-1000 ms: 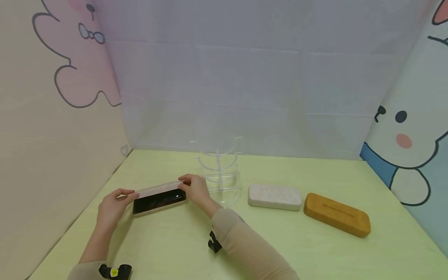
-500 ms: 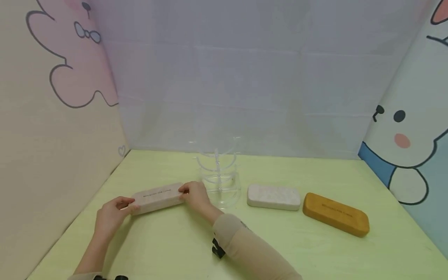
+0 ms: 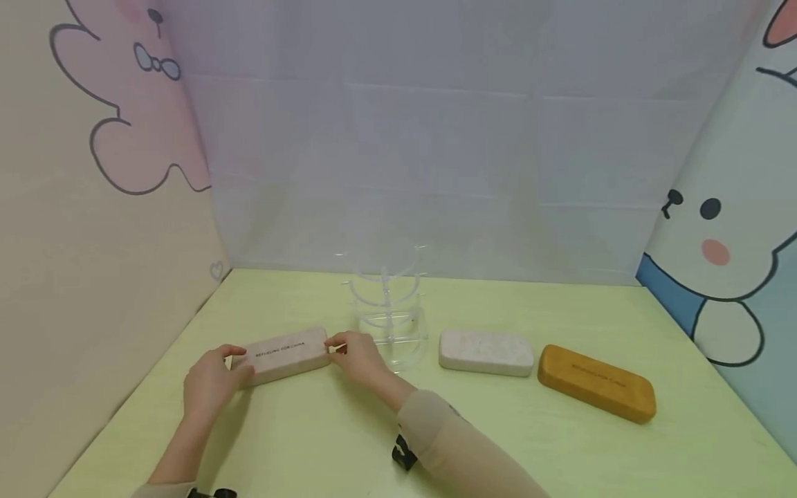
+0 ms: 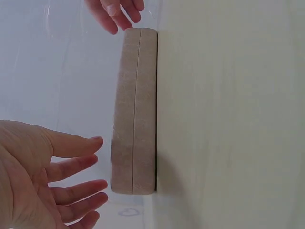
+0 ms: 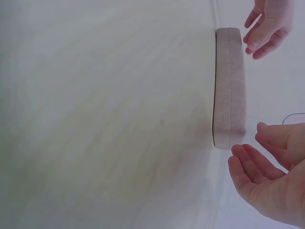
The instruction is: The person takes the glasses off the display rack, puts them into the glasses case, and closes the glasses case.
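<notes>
A pinkish-beige glasses case (image 3: pixel 283 354) with dark lettering lies closed on the table at the left. In the left wrist view its long side shows a thin seam (image 4: pixel 135 109) between lid and base. My left hand (image 3: pixel 210 382) is around the case's left end, fingers spread; the left wrist view shows its fingertips just off the lid. At the right end is my right hand (image 3: pixel 361 358), its fingers loosely bent. A small gap separates those fingertips from the case (image 5: pixel 230 90) in the right wrist view. Neither hand holds anything.
Behind my right hand stands a clear plastic rack (image 3: pixel 387 299) with curved arms. A whitish case (image 3: pixel 487 353) and a mustard-yellow case (image 3: pixel 596 384) lie to the right on the pale yellow table (image 3: pixel 498 436). Printed cloth walls (image 3: pixel 386 152) surround the back and sides.
The case's lid came down over the dark, shiny interior, and the case is now closed. Both hands then eased off its ends, the right one shifting slightly to the right.
</notes>
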Tool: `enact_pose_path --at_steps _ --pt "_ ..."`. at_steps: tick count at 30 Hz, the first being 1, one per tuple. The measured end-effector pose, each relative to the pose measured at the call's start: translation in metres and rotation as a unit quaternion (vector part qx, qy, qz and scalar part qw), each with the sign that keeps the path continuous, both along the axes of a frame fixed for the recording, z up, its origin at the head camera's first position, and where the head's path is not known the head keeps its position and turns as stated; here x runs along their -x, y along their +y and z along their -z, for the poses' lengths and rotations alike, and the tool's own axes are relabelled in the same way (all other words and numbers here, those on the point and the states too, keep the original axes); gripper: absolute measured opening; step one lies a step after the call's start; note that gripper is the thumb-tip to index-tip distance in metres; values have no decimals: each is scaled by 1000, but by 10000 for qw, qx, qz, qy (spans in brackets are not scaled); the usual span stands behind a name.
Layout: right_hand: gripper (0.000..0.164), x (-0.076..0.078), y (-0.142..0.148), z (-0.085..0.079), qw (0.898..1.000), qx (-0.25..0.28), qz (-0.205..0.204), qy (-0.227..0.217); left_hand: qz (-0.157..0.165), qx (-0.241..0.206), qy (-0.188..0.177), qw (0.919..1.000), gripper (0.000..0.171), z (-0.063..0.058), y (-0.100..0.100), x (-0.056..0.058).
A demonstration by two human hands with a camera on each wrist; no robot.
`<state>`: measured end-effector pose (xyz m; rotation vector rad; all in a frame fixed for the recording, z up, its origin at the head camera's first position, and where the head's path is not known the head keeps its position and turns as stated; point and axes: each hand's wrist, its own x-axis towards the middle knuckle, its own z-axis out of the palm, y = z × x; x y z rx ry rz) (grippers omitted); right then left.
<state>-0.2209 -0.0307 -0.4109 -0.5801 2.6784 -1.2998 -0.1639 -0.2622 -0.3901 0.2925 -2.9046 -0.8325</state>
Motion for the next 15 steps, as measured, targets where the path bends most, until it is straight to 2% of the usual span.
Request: enact_pose_path --at_steps 3,8,15 --pt "18 -3 8 -3 10000 -12 -63 -12 63 -19 192 9998 36 -7 13 2" --pt "16 -12 27 -10 9994 -155 -221 226 205 -463 203 9985 34 -15 32 7" --pt "17 -30 76 -19 9991 -104 -287 306 603 -534 463 9957 27 -13 44 16"
